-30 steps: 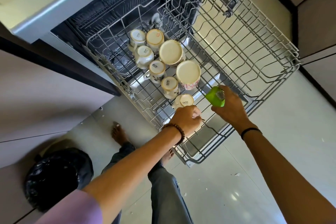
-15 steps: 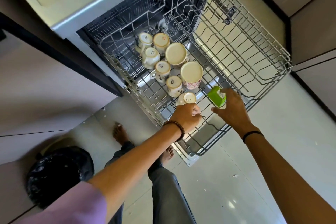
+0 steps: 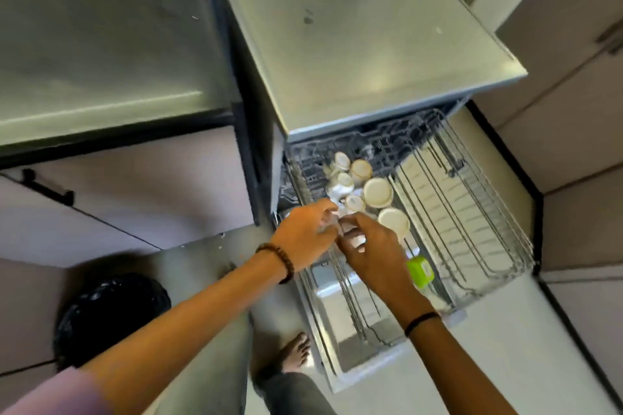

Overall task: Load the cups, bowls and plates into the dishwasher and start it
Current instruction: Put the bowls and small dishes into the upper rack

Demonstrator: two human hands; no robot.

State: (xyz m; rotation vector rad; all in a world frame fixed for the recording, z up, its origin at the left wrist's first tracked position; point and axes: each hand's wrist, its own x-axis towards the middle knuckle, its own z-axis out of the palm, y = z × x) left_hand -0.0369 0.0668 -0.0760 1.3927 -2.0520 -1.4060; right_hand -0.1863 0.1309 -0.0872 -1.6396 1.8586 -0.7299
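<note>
Grey wire rack [image 3: 478, 219] stands pulled out of the dishwasher [image 3: 354, 44], with a cluster of upturned cups [image 3: 377, 192] on its far left part and a green object [image 3: 419, 271] lying nearer, just right of the right forearm. Both hands meet over the rack's left side, just on the near side of the cluster. The right hand [image 3: 374, 256] has its fingers curled round a small pale cup [image 3: 355, 241], while the left hand [image 3: 303, 234] bends its fingers toward the same spot, and blur hides whether they grip anything.
</note>
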